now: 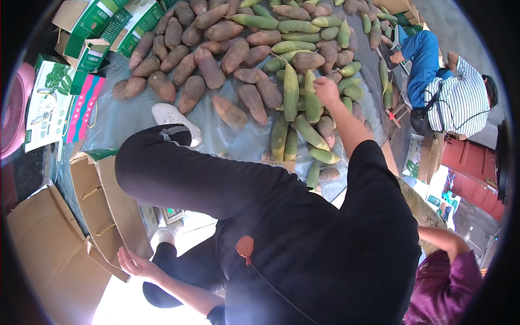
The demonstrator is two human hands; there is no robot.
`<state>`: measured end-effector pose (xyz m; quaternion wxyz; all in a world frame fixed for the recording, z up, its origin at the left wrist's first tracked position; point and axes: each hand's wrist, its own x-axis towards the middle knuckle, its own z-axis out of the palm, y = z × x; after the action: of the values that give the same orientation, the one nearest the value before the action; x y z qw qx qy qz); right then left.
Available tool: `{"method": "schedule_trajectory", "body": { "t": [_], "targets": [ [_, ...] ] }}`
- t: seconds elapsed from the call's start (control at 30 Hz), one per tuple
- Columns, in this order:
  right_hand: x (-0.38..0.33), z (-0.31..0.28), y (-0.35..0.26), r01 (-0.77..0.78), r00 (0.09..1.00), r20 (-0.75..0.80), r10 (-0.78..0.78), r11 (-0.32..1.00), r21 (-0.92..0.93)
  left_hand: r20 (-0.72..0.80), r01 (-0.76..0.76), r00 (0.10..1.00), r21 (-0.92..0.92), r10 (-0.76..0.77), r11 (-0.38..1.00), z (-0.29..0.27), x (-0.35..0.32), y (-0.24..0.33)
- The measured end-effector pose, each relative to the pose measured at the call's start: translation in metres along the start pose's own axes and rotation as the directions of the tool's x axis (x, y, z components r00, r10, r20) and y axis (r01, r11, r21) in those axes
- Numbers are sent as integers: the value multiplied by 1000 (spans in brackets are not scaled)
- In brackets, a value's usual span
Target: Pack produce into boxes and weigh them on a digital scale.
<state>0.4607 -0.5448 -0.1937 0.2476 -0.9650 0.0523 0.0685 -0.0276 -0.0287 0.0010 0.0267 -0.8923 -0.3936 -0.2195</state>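
My right hand [326,91] reaches out over a pile of radishes, its fingers closed at the upper side of a long green radish [312,103]. Another green radish [291,93] stands close beside that one, to its left. Down at the lower left, my left hand [138,266] has its fingers apart, with nothing seen in it. Its fingertips are at the edge of an open cardboard box [122,208]; whether they touch it I cannot tell. Part of a scale [172,214] shows under my raised leg.
Many reddish-brown radishes [208,67] lie left of the green ones on a plastic sheet [122,116]. Green-and-white cartons [142,24] and a pink basket [15,111] stand at the left. Co-workers are at the right: one in a striped shirt [459,103], one in a purple top [447,290].
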Motion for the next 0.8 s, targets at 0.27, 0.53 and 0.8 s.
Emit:
{"method": "schedule_trajectory", "body": {
  "t": [0.27,0.53,0.8],
  "targets": [
    [-42,-17,17,-123,991,61,123,992,0,-4,-17,1000,52,17,999,-3,-1,-4],
    [-80,-18,61,-132,991,11,134,985,-115,-18,-8,1000,42,9,999,-4,-2,-2],
    [-117,6,88,-7,888,425,177,929,-371,-30,1,1000,52,1,999,-8,-1,1]
  ]
}}
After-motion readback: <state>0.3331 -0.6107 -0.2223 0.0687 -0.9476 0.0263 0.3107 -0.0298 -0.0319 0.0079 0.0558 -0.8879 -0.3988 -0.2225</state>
